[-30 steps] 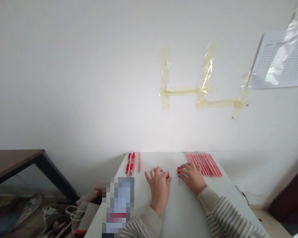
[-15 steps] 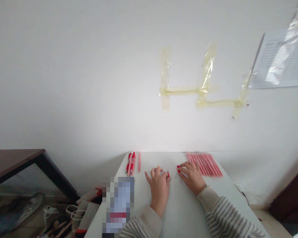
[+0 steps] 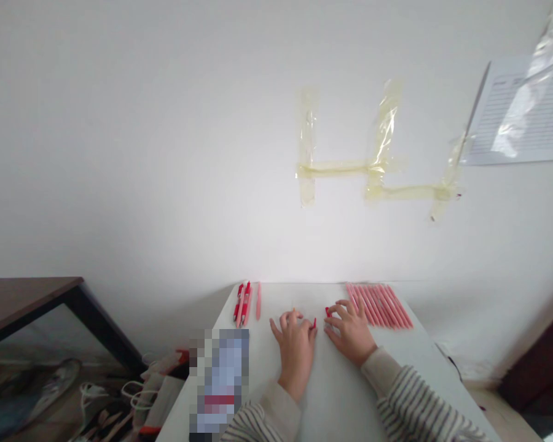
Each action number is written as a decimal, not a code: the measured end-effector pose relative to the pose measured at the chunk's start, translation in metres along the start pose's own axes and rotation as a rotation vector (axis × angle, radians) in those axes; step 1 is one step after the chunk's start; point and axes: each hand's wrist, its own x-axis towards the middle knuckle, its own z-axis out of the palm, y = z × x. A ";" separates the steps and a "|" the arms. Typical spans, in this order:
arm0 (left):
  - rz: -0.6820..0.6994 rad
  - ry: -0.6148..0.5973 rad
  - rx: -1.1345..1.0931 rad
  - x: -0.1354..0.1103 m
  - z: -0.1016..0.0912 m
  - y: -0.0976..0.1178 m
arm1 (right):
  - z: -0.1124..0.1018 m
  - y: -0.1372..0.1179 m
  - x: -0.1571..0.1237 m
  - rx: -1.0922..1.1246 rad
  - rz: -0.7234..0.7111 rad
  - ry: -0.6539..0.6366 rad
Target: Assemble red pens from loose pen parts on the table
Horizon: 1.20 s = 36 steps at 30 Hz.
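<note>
My left hand (image 3: 297, 345) is over the middle of the white table (image 3: 341, 399), its fingers curled. A small red piece (image 3: 314, 322) pokes up at its thumb side, pinched there. Just to the right, my right hand (image 3: 356, 334) grips another small red piece (image 3: 327, 312) between its fingertips. A narrow gap separates the two pieces. What else the left fingers may hold is hidden. Beyond the right hand lies a neat row of pink pens (image 3: 389, 307), slanted side by side. Red-and-pink pens (image 3: 244, 305) lie grouped at the far left, with a single pink pen (image 3: 258, 301) beside them.
A pixelated, blurred-out object (image 3: 223, 374) lies along the table's left edge. The white wall (image 3: 188, 153) rises behind, with yellowed tape (image 3: 373, 172) and a paper sheet (image 3: 525, 116) on it. A brown table (image 3: 32, 294) stands at the left, near bags (image 3: 159, 393) on the floor.
My right hand has shifted slightly left with its red piece, closer to my left hand. The left hand has barely moved, and the pens lie where they were.
</note>
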 end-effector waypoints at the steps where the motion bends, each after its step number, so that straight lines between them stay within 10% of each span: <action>1: 0.003 -0.002 -0.005 0.000 0.000 0.000 | 0.000 0.000 0.000 0.004 0.000 0.007; 36: 0.010 -0.032 -0.019 0.003 0.005 0.004 | 0.004 0.000 0.007 0.043 -0.015 -0.014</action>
